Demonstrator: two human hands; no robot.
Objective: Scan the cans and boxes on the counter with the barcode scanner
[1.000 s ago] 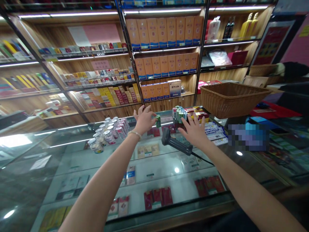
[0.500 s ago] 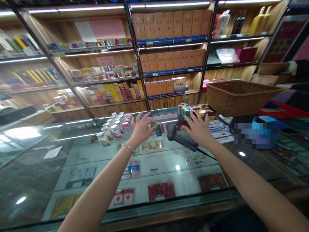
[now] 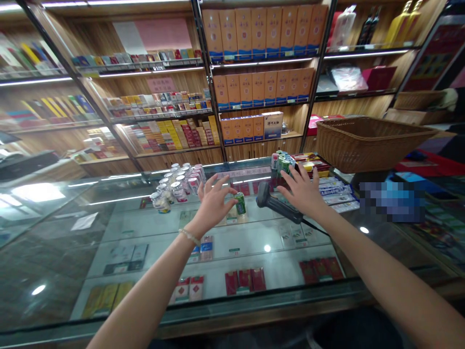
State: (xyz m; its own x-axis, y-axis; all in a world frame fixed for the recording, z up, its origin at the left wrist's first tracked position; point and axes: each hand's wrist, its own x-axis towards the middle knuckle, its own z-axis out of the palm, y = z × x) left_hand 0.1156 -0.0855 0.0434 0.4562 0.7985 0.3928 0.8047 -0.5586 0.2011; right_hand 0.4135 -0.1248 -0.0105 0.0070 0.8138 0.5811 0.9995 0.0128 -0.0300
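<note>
Left hand (image 3: pixel 212 203) pinches the green can (image 3: pixel 240 203) in its fingertips, just above the desk (image 3: pixel 109 228). Right hand (image 3: pixel 301 191), spread and empty, hovers over the scanner (image 3: pixel 278 207) beside it. A mid-body pinch should keep the can upright.

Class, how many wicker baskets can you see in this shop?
2. A large basket stands at the right end of the glass counter; a smaller basket sits on a ledge behind it, far right. Others may be hidden.

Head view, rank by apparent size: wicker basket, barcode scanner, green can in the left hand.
1. wicker basket, largest, though farthest away
2. barcode scanner
3. green can, smallest
No two look close in size.
</note>
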